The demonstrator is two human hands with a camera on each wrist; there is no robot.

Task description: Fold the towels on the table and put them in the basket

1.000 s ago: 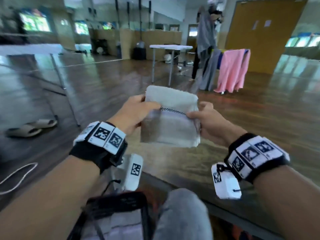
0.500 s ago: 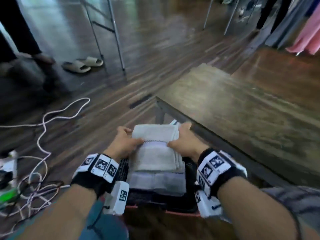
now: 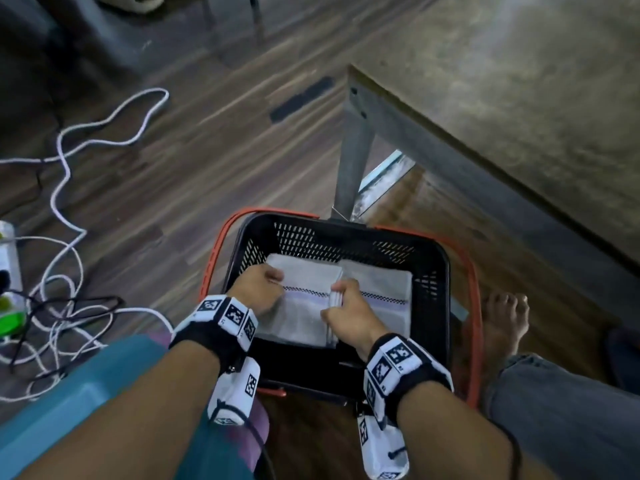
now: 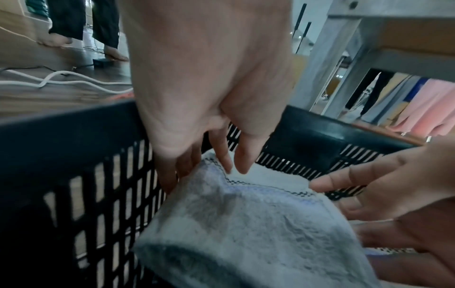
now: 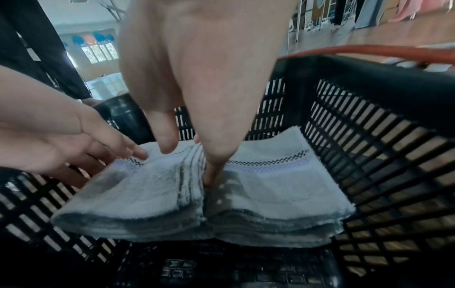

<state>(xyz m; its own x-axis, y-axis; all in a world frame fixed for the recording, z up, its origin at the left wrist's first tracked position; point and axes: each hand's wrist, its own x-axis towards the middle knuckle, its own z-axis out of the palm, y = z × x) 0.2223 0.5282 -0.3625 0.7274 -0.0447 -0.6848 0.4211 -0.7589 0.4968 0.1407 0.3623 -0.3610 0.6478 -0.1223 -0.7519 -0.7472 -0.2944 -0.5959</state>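
Note:
A black slotted basket (image 3: 440, 271) with orange handles stands on the floor by the table leg (image 3: 351, 161). Inside it lie two folded grey-white towels side by side. My left hand (image 3: 268, 282) pinches the left edge of the left folded towel (image 3: 304, 306), thumb on top, fingers down along the basket wall (image 4: 61, 136). My right hand (image 3: 341, 294) pinches that towel's right edge, with its fingers (image 5: 214, 171) pushed into the gap beside the second folded towel (image 3: 384, 296). The left towel (image 5: 138, 191) rests low in the basket.
The wooden table (image 3: 502, 81) fills the upper right. White and black cables (image 3: 62, 174) trail over the floor on the left. My bare foot (image 3: 505, 323) is right of the basket, a teal seat (image 3: 69, 403) to its near left. A person's legs (image 4: 81, 19) stand beyond.
Both hands carried the folded towel from table height down into the basket. It now sits beside the other folded towel, and the view has tilted down.

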